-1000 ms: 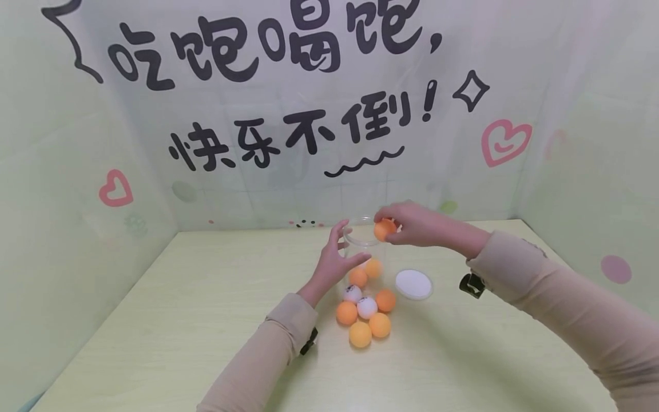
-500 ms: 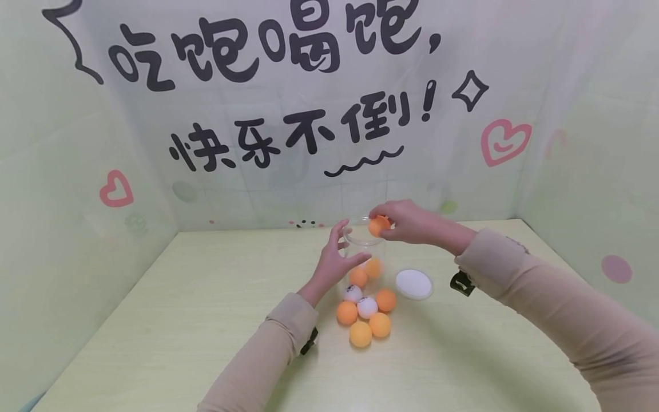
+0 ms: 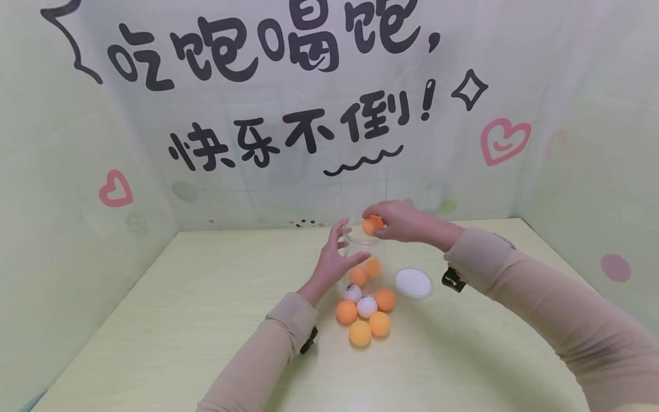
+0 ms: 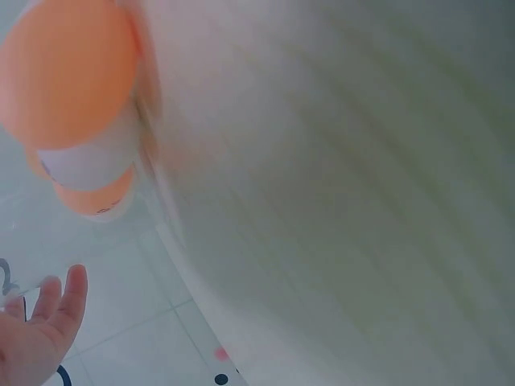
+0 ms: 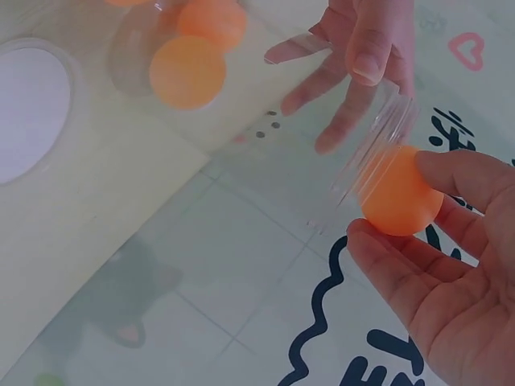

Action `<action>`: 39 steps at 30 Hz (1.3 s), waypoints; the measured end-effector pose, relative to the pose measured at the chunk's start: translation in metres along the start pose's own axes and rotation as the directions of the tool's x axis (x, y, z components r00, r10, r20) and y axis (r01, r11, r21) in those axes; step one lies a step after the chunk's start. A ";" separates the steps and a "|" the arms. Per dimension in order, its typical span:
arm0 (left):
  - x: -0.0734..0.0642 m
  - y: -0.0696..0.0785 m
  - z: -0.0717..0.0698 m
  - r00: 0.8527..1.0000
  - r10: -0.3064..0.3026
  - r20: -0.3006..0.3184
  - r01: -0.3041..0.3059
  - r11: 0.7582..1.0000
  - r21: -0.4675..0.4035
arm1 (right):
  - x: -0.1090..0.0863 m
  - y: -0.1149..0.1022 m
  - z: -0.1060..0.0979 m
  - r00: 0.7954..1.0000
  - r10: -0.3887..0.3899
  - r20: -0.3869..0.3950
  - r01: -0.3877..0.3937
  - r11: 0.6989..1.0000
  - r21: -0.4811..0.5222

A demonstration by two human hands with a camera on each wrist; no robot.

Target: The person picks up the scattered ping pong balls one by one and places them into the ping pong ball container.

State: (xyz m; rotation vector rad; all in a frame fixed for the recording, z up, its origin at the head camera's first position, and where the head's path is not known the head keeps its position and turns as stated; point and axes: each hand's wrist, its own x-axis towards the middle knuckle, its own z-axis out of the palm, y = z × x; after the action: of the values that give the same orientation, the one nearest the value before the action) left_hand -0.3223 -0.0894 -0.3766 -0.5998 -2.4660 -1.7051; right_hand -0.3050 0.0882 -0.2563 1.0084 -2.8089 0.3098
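Observation:
A clear cylindrical jar (image 3: 364, 252) stands with its mouth upward. My left hand (image 3: 334, 260) holds its upper left side, thumb in front and fingers behind. My right hand (image 3: 401, 222) pinches an orange ping-pong ball (image 3: 372, 225) at the jar's rim; in the right wrist view the ball (image 5: 400, 193) sits at the clear mouth between thumb and fingers. Two orange balls (image 3: 373, 267) show through the jar wall. In front lie several orange balls (image 3: 360, 333) and a white ball (image 3: 367, 306). Whether the other white ball (image 3: 352, 293) is inside the jar I cannot tell.
A round white lid (image 3: 414, 283) lies on the light wooden table (image 3: 206, 309), right of the jar. Behind the table hangs a printed backdrop (image 3: 247, 194), with side panels left and right.
My right hand has moved left with the orange ping-pong ball, from the right of the jar's rim to over its mouth. The left hand and the other balls stay put.

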 end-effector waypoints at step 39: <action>-0.003 0.003 -0.003 1.000 0.010 0.018 -0.010 1.000 -0.019 | 0.010 -0.010 0.003 0.998 -0.027 0.054 0.024 0.998 0.058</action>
State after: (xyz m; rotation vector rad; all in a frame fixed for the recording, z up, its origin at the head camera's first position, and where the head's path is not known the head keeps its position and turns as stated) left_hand -0.3187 -0.0921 -0.3741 -0.6311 -2.4568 -1.7294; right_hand -0.3064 0.0740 -0.2553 1.0797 -2.8491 0.3678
